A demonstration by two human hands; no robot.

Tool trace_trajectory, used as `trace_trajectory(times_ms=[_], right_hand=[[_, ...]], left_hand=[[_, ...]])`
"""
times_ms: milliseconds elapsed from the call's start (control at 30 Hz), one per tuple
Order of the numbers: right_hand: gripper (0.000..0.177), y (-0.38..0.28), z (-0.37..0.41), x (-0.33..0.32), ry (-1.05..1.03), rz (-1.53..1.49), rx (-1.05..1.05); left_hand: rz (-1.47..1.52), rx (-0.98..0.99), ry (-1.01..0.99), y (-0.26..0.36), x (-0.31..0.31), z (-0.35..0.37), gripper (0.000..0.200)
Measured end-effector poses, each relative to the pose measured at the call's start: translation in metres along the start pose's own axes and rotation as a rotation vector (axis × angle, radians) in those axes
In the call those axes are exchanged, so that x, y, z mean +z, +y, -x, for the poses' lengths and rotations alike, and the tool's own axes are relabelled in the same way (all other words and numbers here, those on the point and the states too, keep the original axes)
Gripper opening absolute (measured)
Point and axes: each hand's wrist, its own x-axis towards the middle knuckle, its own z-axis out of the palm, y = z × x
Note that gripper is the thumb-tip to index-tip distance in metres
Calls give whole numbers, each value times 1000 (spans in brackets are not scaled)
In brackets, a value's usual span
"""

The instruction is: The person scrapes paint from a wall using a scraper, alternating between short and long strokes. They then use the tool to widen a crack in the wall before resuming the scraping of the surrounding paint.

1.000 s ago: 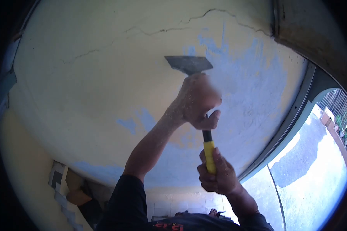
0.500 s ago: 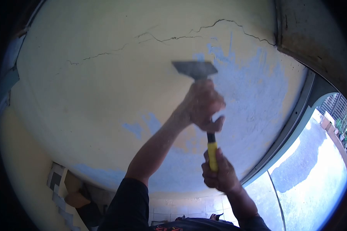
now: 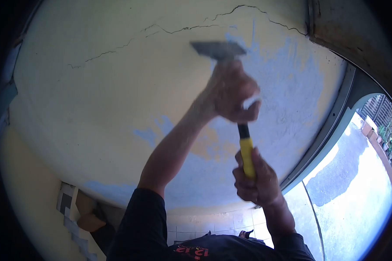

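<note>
A wide-bladed scraper (image 3: 217,49) is held in both hands, its dark blade against or close to the painted wall (image 3: 104,104). My left hand (image 3: 236,93) is closed around the upper shaft, just below the blade, with the thumb bent in front. Lower down, the fingers of my right hand (image 3: 259,180) wrap the yellow and black handle (image 3: 247,158). Bluish patches (image 3: 283,104) show through the cream paint to the right of the blade and below it. Motion blurs the blade and my left hand slightly.
A thin crack (image 3: 187,28) runs across the wall above the blade. On the right, a dark frame (image 3: 331,130) borders an opening onto a sunlit paved area (image 3: 357,191). Pale floor tiles (image 3: 196,222) lie below, and a brown rounded object (image 3: 91,222) is at lower left.
Both hands have pushed the scraper upward, bringing its blade nearer the crack. The whole view has also shifted, so the wall sits higher in it. Both grips stay the same.
</note>
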Motion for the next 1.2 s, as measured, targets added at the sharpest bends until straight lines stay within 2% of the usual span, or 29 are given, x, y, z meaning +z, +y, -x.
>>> trace_trajectory(times_ms=[67,133,200,233,267,333,400,467,600,700,800,867,933,1167,1200], right_hand=[[54,28,14,-11,40,-91,74],[54,57,5,-39,151,33,23],[55,77,-25,-79,244,337,-163],[56,77,-36,-93,207,438,-246],[56,81,-29,-94,211,435,-238],[57,82,-23,-91,186,336,-151],[53,88,3,-74,163,185,-38],[53,86,14,-61,194,93,49],[53,69,7,-54,208,131,59],[54,53,-1,-50,134,103,40],[52,34,4,-38,93,17,70],[51,34,13,-32,90,-6,77],[51,38,21,-31,57,-107,124],[52,43,12,-28,62,-87,128],[53,41,9,-28,70,-33,102]], left_hand=[[-9,-2,35,20,22,27,32],[83,-22,-104,33,35,40,28],[34,-45,-117,29,48,43,27],[-19,-64,-133,32,56,48,25],[-12,-69,-135,37,62,53,25],[44,-40,26,38,64,56,24],[50,-18,-28,51,56,61,25],[146,-85,-156,60,55,66,26],[94,-78,-98,52,49,59,28],[38,-21,-37,36,40,43,29],[52,-51,-97,29,23,24,31],[64,-53,-33,33,24,26,25],[105,-88,-107,40,29,32,35],[114,-86,-100,36,25,34,33],[76,-49,-16,29,25,31,32]])
